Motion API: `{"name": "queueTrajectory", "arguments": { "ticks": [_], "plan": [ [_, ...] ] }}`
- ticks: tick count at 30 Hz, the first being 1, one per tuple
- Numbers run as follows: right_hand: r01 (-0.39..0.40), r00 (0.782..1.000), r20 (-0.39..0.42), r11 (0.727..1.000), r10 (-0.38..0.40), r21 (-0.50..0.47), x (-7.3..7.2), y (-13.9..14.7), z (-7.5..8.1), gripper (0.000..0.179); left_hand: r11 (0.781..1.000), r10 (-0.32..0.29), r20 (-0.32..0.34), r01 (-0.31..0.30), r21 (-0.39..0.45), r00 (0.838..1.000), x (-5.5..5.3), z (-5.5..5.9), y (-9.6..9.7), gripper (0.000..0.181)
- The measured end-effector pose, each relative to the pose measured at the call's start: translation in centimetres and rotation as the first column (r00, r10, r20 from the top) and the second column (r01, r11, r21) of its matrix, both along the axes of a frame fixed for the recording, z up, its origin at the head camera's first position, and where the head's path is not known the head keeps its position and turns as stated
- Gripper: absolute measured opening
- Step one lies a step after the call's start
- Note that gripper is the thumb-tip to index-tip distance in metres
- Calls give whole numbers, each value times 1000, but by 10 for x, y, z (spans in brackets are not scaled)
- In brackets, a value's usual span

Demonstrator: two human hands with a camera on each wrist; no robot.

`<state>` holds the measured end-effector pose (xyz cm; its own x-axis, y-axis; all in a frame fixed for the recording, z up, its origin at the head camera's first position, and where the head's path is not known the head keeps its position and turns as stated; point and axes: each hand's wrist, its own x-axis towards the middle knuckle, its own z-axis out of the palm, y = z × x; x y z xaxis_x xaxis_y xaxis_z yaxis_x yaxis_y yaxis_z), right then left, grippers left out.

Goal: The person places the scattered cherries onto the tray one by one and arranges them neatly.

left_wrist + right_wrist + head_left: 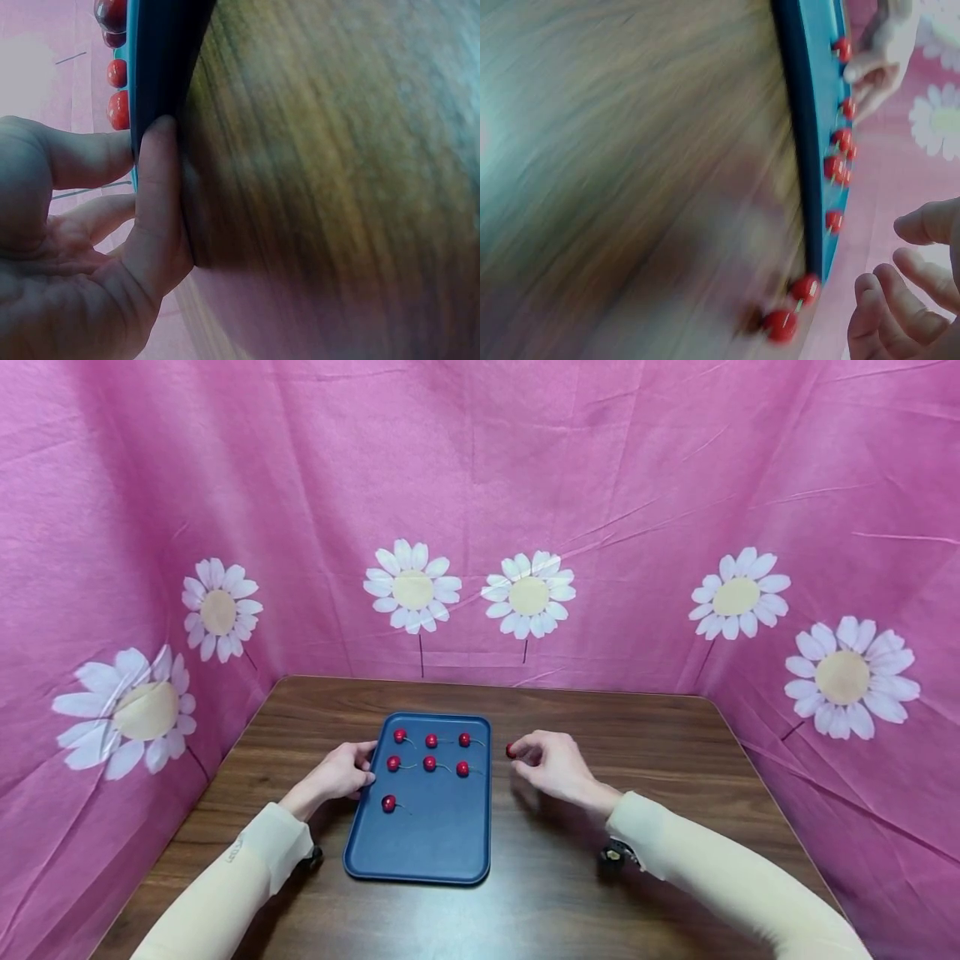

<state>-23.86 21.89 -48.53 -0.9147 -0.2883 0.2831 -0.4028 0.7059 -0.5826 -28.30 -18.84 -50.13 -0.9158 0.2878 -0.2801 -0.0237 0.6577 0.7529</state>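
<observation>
A dark blue tray (435, 852) lies on the table, with several red cherries (430, 763) on stems in rows towards its far end. One cherry (388, 803) sits apart, nearer the front. My left hand (341, 772) holds the tray's left edge; in the left wrist view a finger (157, 180) lies along the outer wall and another digit meets the rim. To the right of the tray, my right hand (555, 764) hovers at a red cherry (510, 750). The right wrist view shows its fingers spread, with nothing between them, beside two cherries (781, 325) on the table.
The brown wooden table (630, 727) ends at a pink curtain (600, 460) with daisies, which hangs round the back and both sides. A dark wrist-worn device (613, 855) sits below the right cuff.
</observation>
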Motion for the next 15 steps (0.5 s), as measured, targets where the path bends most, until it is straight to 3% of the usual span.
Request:
{"name": "queueTrajectory", "arguments": {
  "ticks": [8, 15],
  "plan": [
    [137, 988, 61, 988, -141, 72, -5, 43, -18, 26, 1000, -5, 4, 5, 3, 1000, 0, 0, -1, 73],
    [168, 979, 93, 975, -182, 145, -8, 52, -32, 21, 1000, -6, 4, 6, -3, 1000, 0, 0, -1, 73]
  ]
}}
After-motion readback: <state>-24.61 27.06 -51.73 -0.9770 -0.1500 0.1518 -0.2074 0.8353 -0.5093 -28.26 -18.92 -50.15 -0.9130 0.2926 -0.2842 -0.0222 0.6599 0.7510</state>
